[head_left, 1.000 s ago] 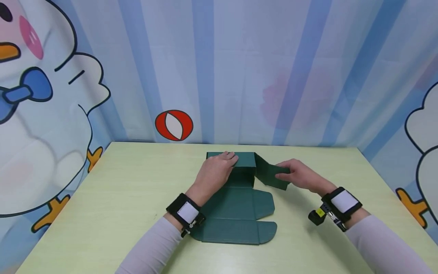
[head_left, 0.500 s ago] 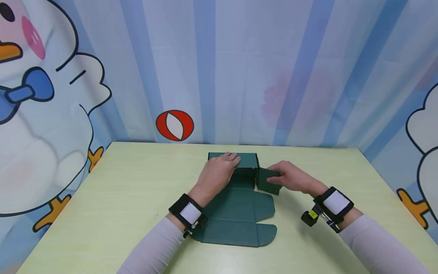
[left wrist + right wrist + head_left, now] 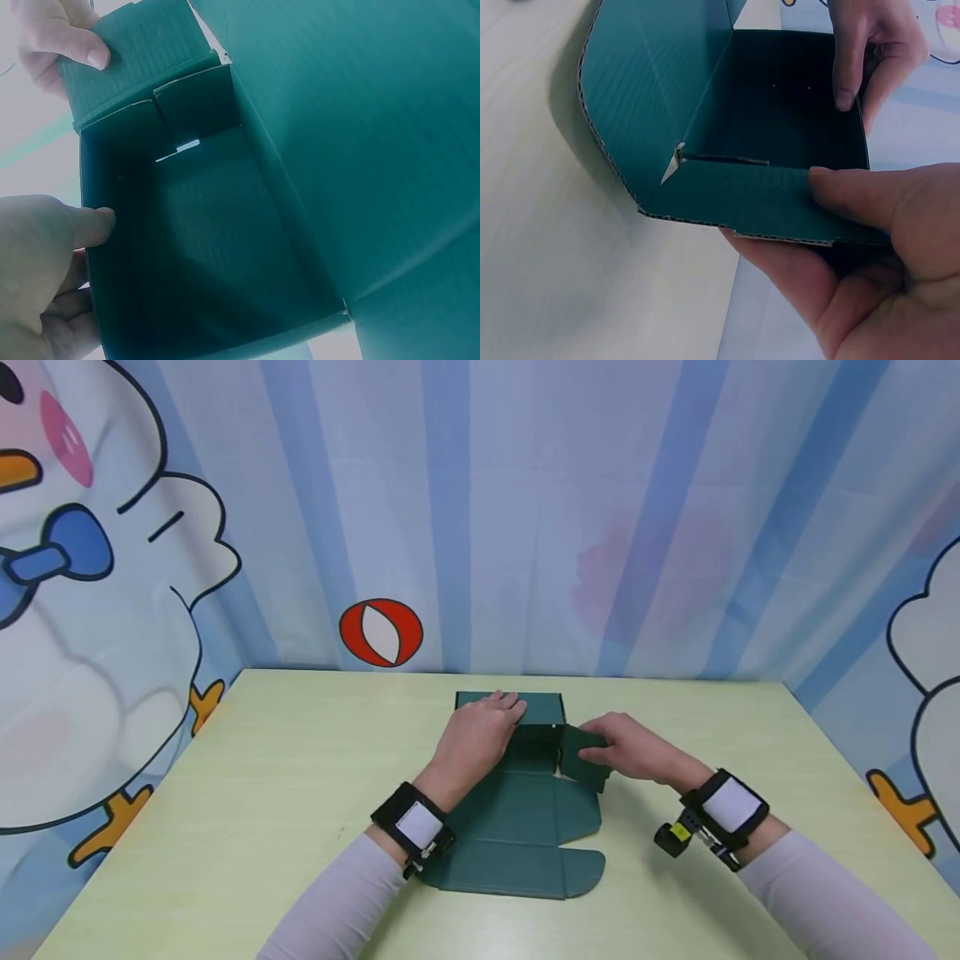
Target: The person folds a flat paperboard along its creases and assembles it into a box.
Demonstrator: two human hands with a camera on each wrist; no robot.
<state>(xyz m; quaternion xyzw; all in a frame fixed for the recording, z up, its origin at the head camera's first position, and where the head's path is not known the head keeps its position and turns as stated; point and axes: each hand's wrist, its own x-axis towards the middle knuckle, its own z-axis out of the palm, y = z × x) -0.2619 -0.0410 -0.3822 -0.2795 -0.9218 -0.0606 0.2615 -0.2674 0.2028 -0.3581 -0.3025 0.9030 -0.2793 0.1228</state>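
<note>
A dark green cardboard box [image 3: 542,710], partly folded up, stands toward the far side of the table. Its long lid panel [image 3: 502,810] with rounded side tabs lies flat toward me. My left hand [image 3: 480,739] grips the far wall, its thumb inside the box and its fingers outside, as the left wrist view shows. On the right end, my right hand [image 3: 633,747] pinches a side flap [image 3: 757,199] between thumb and fingers. That flap sticks outward from the end wall. Inside, two smaller tabs [image 3: 196,105] stand at this end, with a narrow gap by the floor.
The box is on a pale yellow table [image 3: 315,743]. Behind it hangs a striped blue curtain [image 3: 510,527] with cartoon figures. Each wrist wears a black strap, and a small camera [image 3: 672,839] juts from the right one.
The right hand has moved left toward the box, swinging the side flap inward and closer to the end wall. The left hand keeps its hold on the far wall.
</note>
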